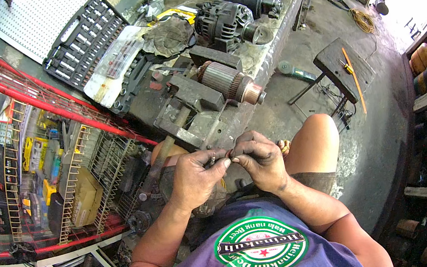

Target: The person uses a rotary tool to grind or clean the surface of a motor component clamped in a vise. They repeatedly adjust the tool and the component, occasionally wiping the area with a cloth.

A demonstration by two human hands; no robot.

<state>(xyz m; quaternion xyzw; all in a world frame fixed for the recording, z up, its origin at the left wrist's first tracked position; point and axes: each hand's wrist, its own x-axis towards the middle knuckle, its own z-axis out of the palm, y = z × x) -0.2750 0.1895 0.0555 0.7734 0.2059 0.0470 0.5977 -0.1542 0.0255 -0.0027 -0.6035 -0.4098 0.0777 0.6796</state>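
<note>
My left hand (196, 176) and my right hand (260, 163) meet in front of my lap, with their thumbs and fingertips pinched together. Between them is something small and thin, mostly hidden by the fingers; its kind cannot be made out. Just beyond my hands stands a dark metal bench vise (193, 92). A motor armature (223, 81) lies in its jaws, with copper windings and a copper commutator at the end pointing right. Neither hand touches the vise or the armature.
On the bench are an alternator (225, 24), a starter motor (246, 0) and an open socket set case (83, 42). A red-framed wire rack (42, 93) stands left. To the right are a small stool (333, 63) bearing an orange strip, an angle grinder (295, 71) on the floor, and a coiled cord (362, 21).
</note>
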